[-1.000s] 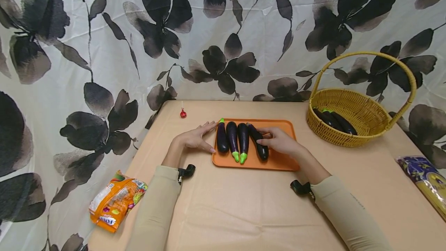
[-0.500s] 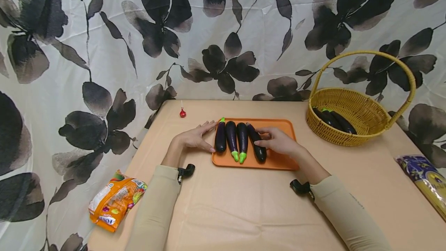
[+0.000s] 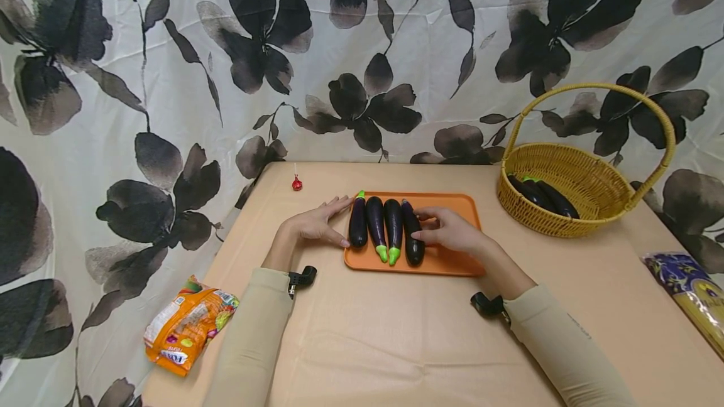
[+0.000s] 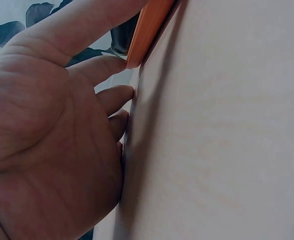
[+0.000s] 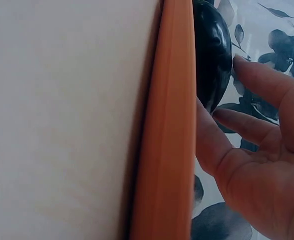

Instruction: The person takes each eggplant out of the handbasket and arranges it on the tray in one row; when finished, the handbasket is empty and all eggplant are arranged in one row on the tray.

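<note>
Several dark purple eggplants lie side by side on an orange tray [image 3: 447,262] in the head view. My left hand [image 3: 310,223] is at the tray's left edge, fingers spread, beside the leftmost eggplant [image 3: 358,225]. That palm [image 4: 47,130] faces the camera in the left wrist view and holds nothing. My right hand [image 3: 449,229] touches the right side of the rightmost eggplant [image 3: 414,240], its fingers fairly straight. In the right wrist view, the thumb and fingers of this hand [image 5: 271,165] are at one side of the dark eggplant [image 5: 212,55].
A yellow wicker basket [image 3: 565,226] with more eggplants stands at the back right. An orange snack bag [image 3: 191,325] lies at the left edge, a purple and yellow packet [image 3: 687,294] at the right. A small red ornament [image 3: 296,183] sits at the back left.
The rightmost eggplant has moved left under my right hand and stands straighter, close against its neighbour. My left hand has hardly moved.
</note>
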### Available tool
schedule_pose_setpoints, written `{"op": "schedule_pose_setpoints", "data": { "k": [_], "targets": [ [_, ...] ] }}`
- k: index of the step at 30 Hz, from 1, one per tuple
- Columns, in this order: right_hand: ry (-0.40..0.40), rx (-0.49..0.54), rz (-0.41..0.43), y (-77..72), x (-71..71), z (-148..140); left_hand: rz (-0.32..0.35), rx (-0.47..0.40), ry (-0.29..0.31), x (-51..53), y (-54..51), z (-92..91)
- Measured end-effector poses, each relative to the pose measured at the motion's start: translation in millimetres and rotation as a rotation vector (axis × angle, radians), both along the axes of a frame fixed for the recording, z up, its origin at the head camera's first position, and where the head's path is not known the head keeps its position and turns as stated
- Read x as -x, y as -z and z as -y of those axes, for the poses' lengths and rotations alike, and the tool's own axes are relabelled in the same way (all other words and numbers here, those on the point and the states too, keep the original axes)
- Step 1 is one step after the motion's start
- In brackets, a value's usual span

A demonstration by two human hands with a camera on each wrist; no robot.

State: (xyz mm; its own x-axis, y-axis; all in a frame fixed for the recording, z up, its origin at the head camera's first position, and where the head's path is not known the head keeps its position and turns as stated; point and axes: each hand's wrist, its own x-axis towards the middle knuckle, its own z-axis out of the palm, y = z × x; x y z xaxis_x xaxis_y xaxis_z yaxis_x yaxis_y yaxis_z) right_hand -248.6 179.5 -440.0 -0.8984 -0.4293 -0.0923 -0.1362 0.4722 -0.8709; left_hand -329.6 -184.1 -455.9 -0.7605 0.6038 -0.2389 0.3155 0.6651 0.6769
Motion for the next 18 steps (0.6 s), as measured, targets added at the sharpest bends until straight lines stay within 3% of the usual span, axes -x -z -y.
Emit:
{"op": "schedule_pose_setpoints", "data": {
  "k": [10,18],
  "targets": [
    [0.027,-0.002,0.037,2.4,1.2,-3,0.003,-0.005,0.002,1.1,0.9,0.7],
    [0.060,-0.056,0.018,-11.6,-3.9,-7,0.003,-0.009,0.007,1.9,1.9,1.2]
  ]
}}
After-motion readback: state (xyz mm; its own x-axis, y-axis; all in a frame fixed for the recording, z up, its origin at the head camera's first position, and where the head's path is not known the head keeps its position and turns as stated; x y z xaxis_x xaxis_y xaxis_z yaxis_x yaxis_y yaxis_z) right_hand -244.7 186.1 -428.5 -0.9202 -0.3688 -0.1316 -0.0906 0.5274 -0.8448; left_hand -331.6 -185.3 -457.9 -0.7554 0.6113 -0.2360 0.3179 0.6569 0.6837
